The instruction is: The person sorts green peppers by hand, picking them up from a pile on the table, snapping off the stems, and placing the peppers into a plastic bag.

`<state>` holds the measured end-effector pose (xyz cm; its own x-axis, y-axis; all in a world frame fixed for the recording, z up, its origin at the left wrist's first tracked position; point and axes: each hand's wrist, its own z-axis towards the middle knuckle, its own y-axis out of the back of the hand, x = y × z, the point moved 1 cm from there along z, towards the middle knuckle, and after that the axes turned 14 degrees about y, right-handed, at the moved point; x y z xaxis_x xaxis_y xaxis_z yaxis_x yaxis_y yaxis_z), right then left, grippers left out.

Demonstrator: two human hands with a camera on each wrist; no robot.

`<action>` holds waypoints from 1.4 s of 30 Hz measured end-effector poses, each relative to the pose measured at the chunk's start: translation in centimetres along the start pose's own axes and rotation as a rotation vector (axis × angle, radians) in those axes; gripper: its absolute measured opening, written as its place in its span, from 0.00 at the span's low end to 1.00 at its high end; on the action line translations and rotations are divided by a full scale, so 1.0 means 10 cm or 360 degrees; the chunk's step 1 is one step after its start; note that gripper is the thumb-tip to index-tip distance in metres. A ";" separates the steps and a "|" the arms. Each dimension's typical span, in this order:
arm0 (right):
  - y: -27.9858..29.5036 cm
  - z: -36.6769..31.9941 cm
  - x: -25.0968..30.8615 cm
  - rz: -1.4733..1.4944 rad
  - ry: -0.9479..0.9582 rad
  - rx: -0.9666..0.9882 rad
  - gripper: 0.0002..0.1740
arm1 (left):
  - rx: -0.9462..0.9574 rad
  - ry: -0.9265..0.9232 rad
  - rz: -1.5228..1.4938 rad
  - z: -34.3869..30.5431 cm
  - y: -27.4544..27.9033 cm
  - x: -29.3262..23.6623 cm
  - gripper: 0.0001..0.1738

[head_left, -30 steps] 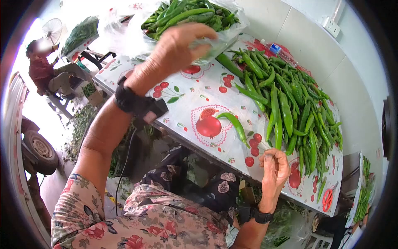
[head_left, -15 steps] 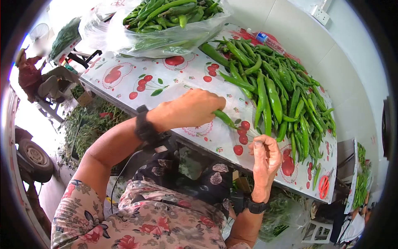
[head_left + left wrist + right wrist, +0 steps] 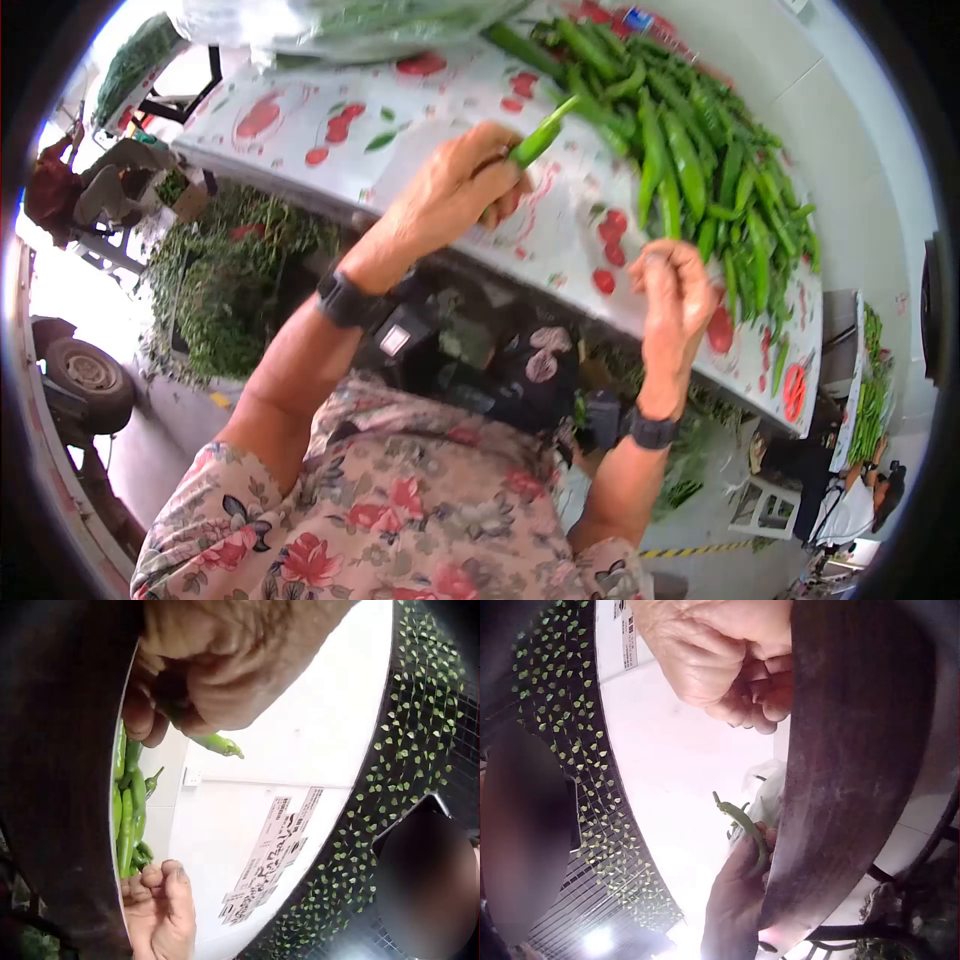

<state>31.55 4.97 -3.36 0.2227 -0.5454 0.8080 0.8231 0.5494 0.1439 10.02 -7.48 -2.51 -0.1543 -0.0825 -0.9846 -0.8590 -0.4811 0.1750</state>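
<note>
My left hand (image 3: pixel 455 195) grips a green pepper (image 3: pixel 538 140) above the patterned tabletop (image 3: pixel 420 110), its stem end sticking up and to the right past the fingers. In the left wrist view the same pepper (image 3: pixel 217 742) pokes out below the curled fingers. Near the table's front edge is my right hand (image 3: pixel 675 315), fingers curled and thumb bent toward the index finger; no object shows in it. Just beyond it lies a large heap of green peppers (image 3: pixel 690 160). A clear plastic bag (image 3: pixel 340 30) stands at the table's back left.
Red-handled scissors (image 3: pixel 794 392) lie at the table's right end. A bottle (image 3: pixel 637 18) is behind the heap. Cut greenery (image 3: pixel 230 290) covers the floor at left, near a wheel (image 3: pixel 90 372). A person (image 3: pixel 55 185) sits at far left; another (image 3: pixel 850 510) is at lower right.
My left hand has come from the bag to the single pepper on the table, taken it and raised it, stem end up. My right hand stays curled by the table edge. The head view has shifted.
</note>
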 end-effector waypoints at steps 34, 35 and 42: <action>0.03 0.06 -0.11 -0.0043 0.0037 -0.0040 0.08 | -0.0126 -0.0216 0.0289 0.05 0.00 0.11 0.16; 0.03 0.06 -0.09 -0.0040 0.0034 -0.0035 0.08 | -0.0126 -0.0210 0.0278 0.05 -0.01 0.11 0.16; 0.04 0.05 -0.13 -0.0013 0.0024 -0.0063 0.08 | -0.0096 -0.0219 0.0308 0.04 0.01 0.08 0.17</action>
<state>31.34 6.20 -4.07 0.2237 -0.5593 0.7982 0.8448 0.5197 0.1274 9.66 -7.27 -3.27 -0.3817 -0.0601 -0.9223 -0.7769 -0.5197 0.3554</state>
